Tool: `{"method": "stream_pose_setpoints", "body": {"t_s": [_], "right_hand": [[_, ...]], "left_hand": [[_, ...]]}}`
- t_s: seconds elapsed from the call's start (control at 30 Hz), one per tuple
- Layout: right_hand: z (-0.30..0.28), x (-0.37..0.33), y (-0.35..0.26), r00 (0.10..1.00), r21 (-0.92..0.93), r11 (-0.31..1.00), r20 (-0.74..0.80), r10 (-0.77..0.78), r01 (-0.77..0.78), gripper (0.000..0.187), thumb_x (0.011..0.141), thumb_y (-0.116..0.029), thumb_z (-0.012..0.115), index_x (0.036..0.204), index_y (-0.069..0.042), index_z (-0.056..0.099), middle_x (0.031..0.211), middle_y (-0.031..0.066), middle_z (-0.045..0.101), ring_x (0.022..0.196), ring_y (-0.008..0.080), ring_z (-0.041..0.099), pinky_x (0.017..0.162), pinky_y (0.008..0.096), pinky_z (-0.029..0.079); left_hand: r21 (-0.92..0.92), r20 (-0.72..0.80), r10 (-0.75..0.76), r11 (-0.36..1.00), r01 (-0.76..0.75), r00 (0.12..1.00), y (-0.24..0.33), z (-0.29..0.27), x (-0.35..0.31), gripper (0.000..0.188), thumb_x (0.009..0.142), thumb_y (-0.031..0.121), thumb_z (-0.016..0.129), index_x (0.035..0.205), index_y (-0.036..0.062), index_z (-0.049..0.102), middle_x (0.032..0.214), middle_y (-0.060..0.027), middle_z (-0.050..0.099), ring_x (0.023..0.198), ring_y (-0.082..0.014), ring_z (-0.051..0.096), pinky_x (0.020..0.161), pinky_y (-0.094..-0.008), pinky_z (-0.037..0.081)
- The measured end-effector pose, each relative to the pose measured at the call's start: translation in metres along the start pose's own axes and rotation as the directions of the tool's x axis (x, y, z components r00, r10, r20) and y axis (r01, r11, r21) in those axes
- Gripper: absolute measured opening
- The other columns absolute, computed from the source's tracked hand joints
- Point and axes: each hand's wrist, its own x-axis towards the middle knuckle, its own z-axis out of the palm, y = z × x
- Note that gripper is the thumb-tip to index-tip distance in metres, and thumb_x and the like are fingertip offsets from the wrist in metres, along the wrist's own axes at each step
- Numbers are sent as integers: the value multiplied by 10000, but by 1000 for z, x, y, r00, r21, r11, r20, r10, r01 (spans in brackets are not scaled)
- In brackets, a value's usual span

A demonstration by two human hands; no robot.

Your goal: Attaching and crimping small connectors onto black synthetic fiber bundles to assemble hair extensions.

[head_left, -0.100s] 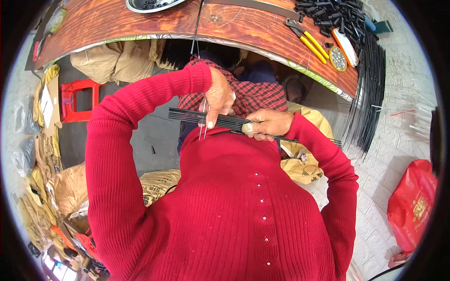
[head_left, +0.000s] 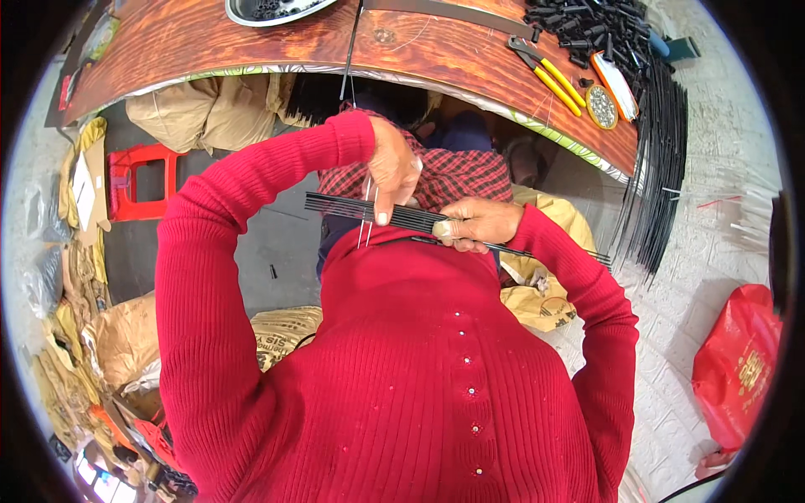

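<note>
My right hand (head_left: 476,223) grips a flat row of thin black rods (head_left: 344,206) that lie level across my chest and stick out to both sides. My left hand (head_left: 392,168) is just above the row, pinching a thin U-shaped metal wire (head_left: 367,220) whose two ends hang down across the rods. Both arms wear red knitted sleeves. A checked red cloth (head_left: 461,174) covers my lap beneath the hands.
A wood-grain table (head_left: 210,38) curves across the top, with a metal dish (head_left: 268,8), yellow-handled pliers (head_left: 549,74), a small round tin (head_left: 602,105) and a heap of black parts (head_left: 599,29). Long black rods (head_left: 658,176) hang off its right end. Red stool (head_left: 138,178) left, sacks around, red bag (head_left: 738,365) right.
My left hand with the wire has risen slightly and shifted a touch right. The right hand and rods stay almost where they were.
</note>
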Motion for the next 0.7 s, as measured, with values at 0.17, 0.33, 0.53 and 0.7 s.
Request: {"method": "stream_pose_setpoints", "body": {"t_s": [0.17, 0.33, 0.53, 0.7], "right_hand": [[-4, -19, -8, 989, -24, 1000, -146, -22, 19, 302, 1018, -356, 522, 904, -80, 568, 643, -47, 488, 513, 46, 440, 456, 221, 363], [-23, -65, -42, 886, -36, 958, -372, -276, 283, 236, 1026, -273, 484, 916, -73, 543, 653, -34, 500, 516, 32, 445, 448, 195, 371], [-25, -87, -129, 487, -242, 669, -522, -700, 703, 255, 1045, -254, 439, 905, -51, 502, 649, -34, 458, 488, 44, 402, 445, 197, 327], [-28, -50, -188, -42, -584, 455, -643, -765, 672, 227, 1035, -237, 490, 1042, -34, 592, 712, -31, 539, 561, 36, 488, 473, 201, 384]], "left_hand": [[126, -758, 233, 969, -214, 610, 44, 16, -79, 375, 851, 194, 742, 1136, -37, 667, 996, -112, 737, 902, -190, 700, 813, -310, 549], [26, -296, 674, 714, -699, 677, 102, 55, -146, 393, 863, 249, 763, 1135, -20, 671, 1066, -144, 719, 944, -257, 708, 839, -351, 566], [4, -862, 132, 967, -254, 490, 112, 60, -155, 461, 871, 174, 740, 1270, -3, 593, 1026, -108, 725, 934, -157, 679, 827, -317, 553], [214, -970, 126, 844, -492, -207, 111, 3, -149, 668, 946, 351, 663, 1400, -83, 436, 1176, -127, 647, 1073, -172, 609, 949, -291, 471]]}}
